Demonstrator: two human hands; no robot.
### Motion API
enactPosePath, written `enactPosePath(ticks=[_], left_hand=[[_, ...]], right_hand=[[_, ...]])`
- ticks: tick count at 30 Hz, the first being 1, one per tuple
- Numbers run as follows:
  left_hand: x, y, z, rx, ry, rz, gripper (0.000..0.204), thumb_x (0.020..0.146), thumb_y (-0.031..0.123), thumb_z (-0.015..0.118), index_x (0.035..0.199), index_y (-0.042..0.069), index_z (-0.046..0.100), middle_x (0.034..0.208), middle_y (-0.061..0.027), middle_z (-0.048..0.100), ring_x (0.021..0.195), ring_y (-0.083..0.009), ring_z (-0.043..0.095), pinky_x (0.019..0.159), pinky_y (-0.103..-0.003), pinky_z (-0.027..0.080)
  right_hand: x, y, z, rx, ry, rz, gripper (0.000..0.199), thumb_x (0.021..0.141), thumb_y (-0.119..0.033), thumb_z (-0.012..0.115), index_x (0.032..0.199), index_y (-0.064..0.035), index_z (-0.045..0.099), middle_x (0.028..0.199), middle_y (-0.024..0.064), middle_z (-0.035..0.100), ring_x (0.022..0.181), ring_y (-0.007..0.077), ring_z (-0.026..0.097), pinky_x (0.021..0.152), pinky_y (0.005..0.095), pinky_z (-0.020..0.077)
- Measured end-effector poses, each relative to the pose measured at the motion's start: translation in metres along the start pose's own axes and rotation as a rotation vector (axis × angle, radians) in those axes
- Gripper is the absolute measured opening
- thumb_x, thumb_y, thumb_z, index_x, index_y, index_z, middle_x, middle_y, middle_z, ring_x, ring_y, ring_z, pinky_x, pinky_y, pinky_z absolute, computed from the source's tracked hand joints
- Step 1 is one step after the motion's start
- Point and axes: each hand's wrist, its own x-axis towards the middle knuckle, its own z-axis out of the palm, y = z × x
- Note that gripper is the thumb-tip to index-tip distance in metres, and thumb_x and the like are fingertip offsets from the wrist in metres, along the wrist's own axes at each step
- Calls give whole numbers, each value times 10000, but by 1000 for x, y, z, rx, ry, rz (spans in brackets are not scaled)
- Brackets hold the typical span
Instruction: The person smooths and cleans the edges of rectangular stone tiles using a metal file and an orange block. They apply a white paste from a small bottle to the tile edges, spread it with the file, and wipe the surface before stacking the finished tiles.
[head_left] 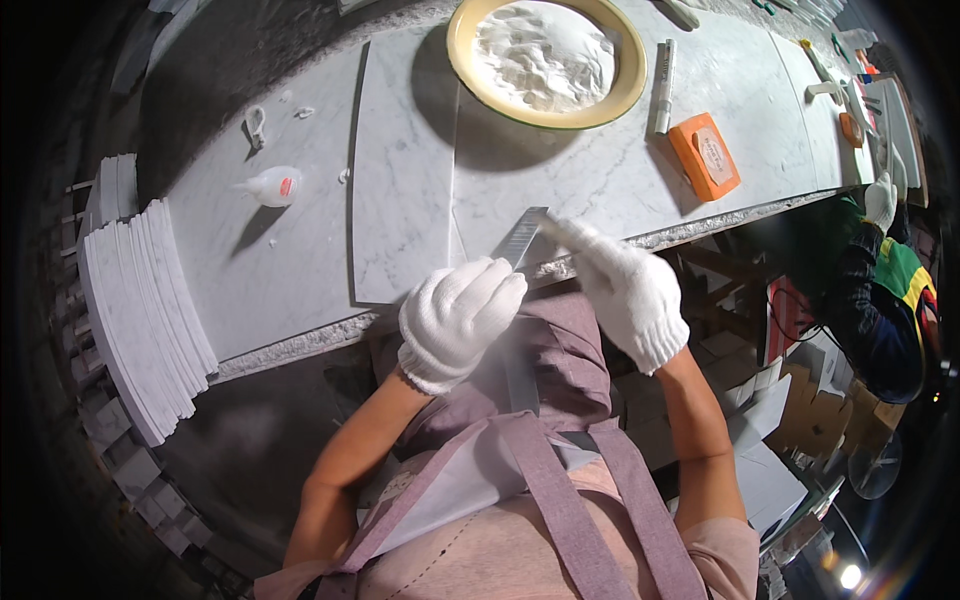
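Both my hands wear white knitted gloves above my lap, close to the near edge of the marble slab [405,215]. My left hand [462,318] is closed on a flat grey metal strip [522,237], whose upper end sticks up past the fingers and carries fine lines. A grey length of similar width shows below that hand, against my apron [565,350]. At the strip's top end, my right hand [630,290] reaches in with its index finger stretched out; the other fingers look curled. I see nothing held in it, and cannot tell whether the fingertip touches the strip.
A yellow-rimmed basin [462,75] of white powder stands at the far side. Right of it lie a white marker [665,88] and an orange box [705,157]. On the left are a small squeeze bottle [275,186] and stacked white tiles [145,320]. Another person [885,270] works at far right.
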Motion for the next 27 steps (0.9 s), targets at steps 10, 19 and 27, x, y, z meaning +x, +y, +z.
enactPosePath(ticks=[10,19,27], left_hand=[[-5,-1,4,-7,-3,-23,367,827,120,742,1188,175,695,1187,16,711,1067,-190,691,812,-332,532],[3,3,-1,-2,15,-37,344,825,114,749,1160,179,707,1165,26,715,1043,-178,696,811,-324,544],[0,2,2,-17,53,-95,339,835,94,753,1161,179,714,1136,11,727,1027,-182,704,808,-328,549]], right_hand=[[1,7,7,-191,-15,-93,377,962,-96,653,1326,-176,712,924,137,760,783,313,745,653,397,575],[6,-1,-5,-243,45,-99,372,988,-161,639,1351,-214,699,933,134,761,774,328,728,657,414,566],[0,-5,2,-87,-28,-40,412,963,-42,645,1359,-137,707,1047,171,772,913,326,767,782,374,608]])
